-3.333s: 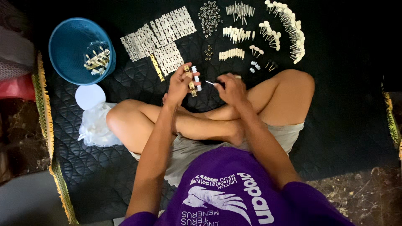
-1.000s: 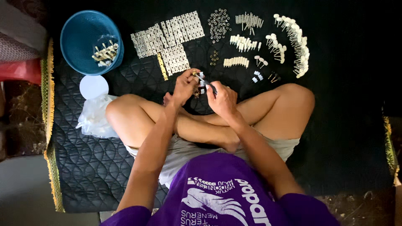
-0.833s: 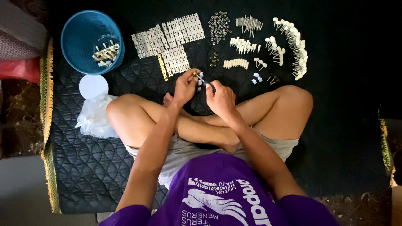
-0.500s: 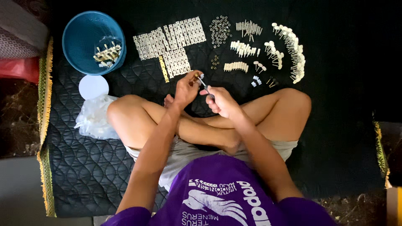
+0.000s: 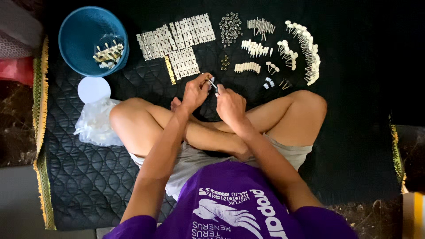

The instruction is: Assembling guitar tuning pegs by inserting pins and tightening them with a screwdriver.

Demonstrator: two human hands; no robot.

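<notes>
Seated cross-legged on dark quilted mat (image 5: 88, 186), both hands up over the shins, close together. Left hand (image 5: 195, 92) curled shut, fingertips pinching a small brass-and-white part (image 5: 208, 80); right hand (image 5: 230, 105) also closed, thumb and forefinger nipping a thin pin-like piece (image 5: 214, 85) whose tip meets the part — exact grip too small to tell. Risks from here, as judged: part is tiny & held by fingertips only, so a slip w/ slightly too much push likely drops it onto the black mat, where it gets lost among the quilting or rolls under a leg. Misaligned pin probably bends or skids off — could jab the left fingers. Sorted rows just ahead — flat white strips (image 5: 177, 37), ring pile (image 5: 230, 27), white capped pins (image 5: 305, 48) — sit near the hands; a forward lurch or knee shift may scatter them & mix the sorts. Blue bowl (image 5: 73, 31) w/ finished pcs, white lid (image 5: 94, 90) & clear plastic bag (image 5: 95, 126) lie by the left knee — a leg move could tip or crush those.
</notes>
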